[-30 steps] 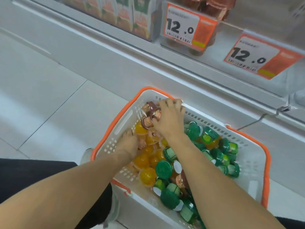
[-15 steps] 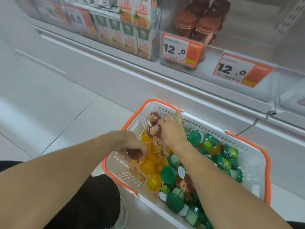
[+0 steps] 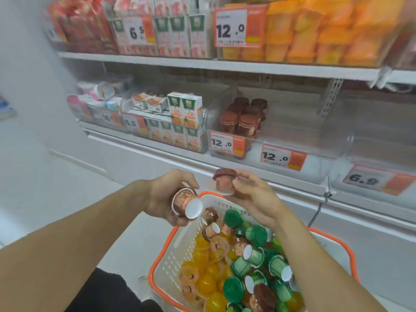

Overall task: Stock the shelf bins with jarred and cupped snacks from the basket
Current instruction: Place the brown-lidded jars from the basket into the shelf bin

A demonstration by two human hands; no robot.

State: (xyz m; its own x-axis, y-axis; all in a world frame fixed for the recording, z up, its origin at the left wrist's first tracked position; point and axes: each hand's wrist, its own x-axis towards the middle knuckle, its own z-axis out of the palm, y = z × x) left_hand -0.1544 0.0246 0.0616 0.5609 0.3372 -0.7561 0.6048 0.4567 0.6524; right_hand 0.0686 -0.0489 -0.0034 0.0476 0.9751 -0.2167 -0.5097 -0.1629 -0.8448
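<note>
Barely started, basket (image 3: pixel 333 235) still loaded w/ jars & cups.
L hand (image 3: pixel 164 199) grips a brown jar (image 3: pixel 183 202), R hand (image 3: pixel 252 197) pinches another (image 3: pixel 225 182); far bin (image 3: pixel 279 131) holds few.

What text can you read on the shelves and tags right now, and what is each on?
"12.0": upper shelf tag by the orange cups.
"6.5": upper shelf tag.
"12.0": tag on the brown-lidded jar bin.
"12.0": tag on the next clear bin.
"6.9": tag, far right.
"6.5": lower tag.
"08": juice cartons.
Fine print and jar labels: too blurred.
</note>
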